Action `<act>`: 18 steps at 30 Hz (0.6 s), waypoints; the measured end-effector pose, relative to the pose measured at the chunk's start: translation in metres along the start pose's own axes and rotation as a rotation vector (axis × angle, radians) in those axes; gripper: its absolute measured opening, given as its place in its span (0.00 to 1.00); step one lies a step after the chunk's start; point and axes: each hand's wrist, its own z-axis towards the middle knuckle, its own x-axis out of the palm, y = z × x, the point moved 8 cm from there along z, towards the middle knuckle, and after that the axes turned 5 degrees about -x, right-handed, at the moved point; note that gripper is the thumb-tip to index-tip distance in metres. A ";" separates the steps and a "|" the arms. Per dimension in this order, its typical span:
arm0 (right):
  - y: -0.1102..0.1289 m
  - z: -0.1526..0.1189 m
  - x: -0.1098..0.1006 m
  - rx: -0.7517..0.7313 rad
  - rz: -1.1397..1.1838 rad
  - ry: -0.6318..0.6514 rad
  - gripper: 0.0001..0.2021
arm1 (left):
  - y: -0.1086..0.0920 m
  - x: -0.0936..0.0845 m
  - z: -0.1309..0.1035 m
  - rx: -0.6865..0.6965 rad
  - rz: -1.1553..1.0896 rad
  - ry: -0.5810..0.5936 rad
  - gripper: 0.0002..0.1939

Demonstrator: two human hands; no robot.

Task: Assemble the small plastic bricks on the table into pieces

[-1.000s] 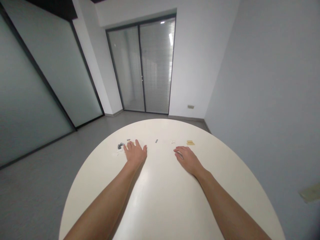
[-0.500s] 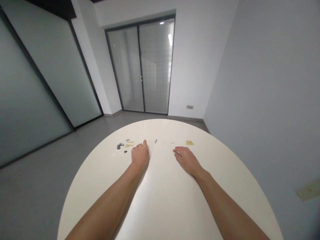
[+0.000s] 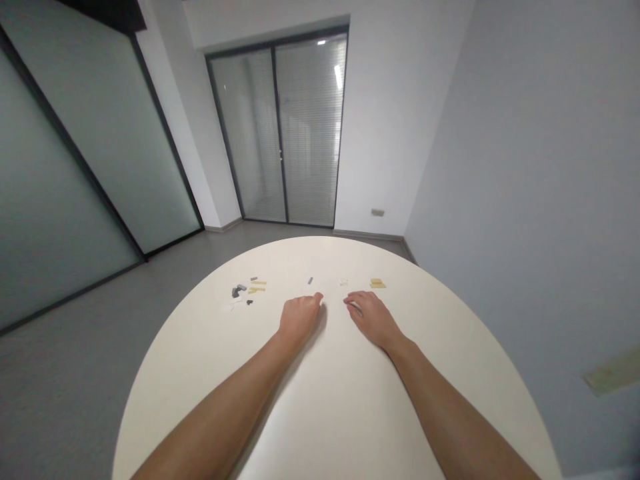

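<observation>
My left hand (image 3: 301, 316) is over the middle of the white table, its fingers curled in and the thumb pressed to them. A small whitish bit may show at the thumb tip; what is held cannot be made out. My right hand (image 3: 373, 319) rests on the table, palm down, fingers loosely bent with a gap between thumb and fingers. Beyond my left hand lies a small grey strip (image 3: 311, 281). Small white pieces (image 3: 343, 282) lie just past my right fingertips. Flat yellow pieces (image 3: 377, 283) sit beyond the back of my right hand.
On the left of the round table (image 3: 320, 427) lie dark grey pieces (image 3: 237, 291), several yellow strips (image 3: 257, 290), a small black piece (image 3: 249, 302) and thin white pieces (image 3: 231, 307). A glass door (image 3: 280, 133) and walls stand behind the table.
My left hand has moved right and slightly nearer, away from the pile on the left and toward my right hand. The right hand stays in place.
</observation>
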 end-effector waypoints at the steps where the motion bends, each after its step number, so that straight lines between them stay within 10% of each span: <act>1: 0.001 0.000 0.000 0.000 0.005 0.002 0.11 | 0.000 -0.001 0.000 0.002 -0.009 -0.006 0.17; 18: 0.024 -0.001 0.005 -0.121 0.125 0.054 0.12 | -0.023 -0.003 -0.010 0.360 -0.226 -0.079 0.15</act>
